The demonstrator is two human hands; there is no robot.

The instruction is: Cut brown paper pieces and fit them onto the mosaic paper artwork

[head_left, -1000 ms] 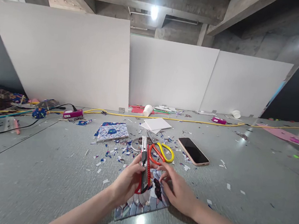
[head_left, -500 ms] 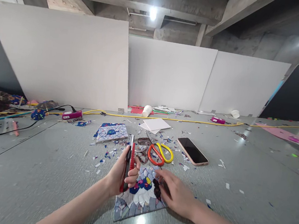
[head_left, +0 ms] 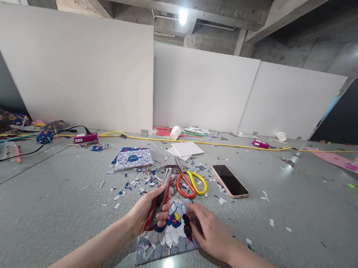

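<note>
My left hand (head_left: 151,213) is wrapped round a red and black utility knife (head_left: 162,199), its tip pointing up and away, over the left part of a mosaic board (head_left: 169,241). The board lies on the grey surface and bears grey, white and blue pieces with a yellow spot. At the board's right edge my right hand (head_left: 208,231) has its fingers bent beside a dark brown piece (head_left: 187,227); whether it grips this piece I cannot tell. Scissors (head_left: 187,185) with red and yellow handles lie just beyond the board.
A phone (head_left: 230,181) lies right of the scissors. Another mosaic board (head_left: 134,159) and white cards (head_left: 186,150) lie farther back. Scraps are scattered around. A yellow cable (head_left: 217,144) crosses before white panels (head_left: 204,89), near a paper cup (head_left: 175,132).
My left hand has shifted slightly right with the knife, which now leans right and covers more of the board. My right hand has barely moved.
</note>
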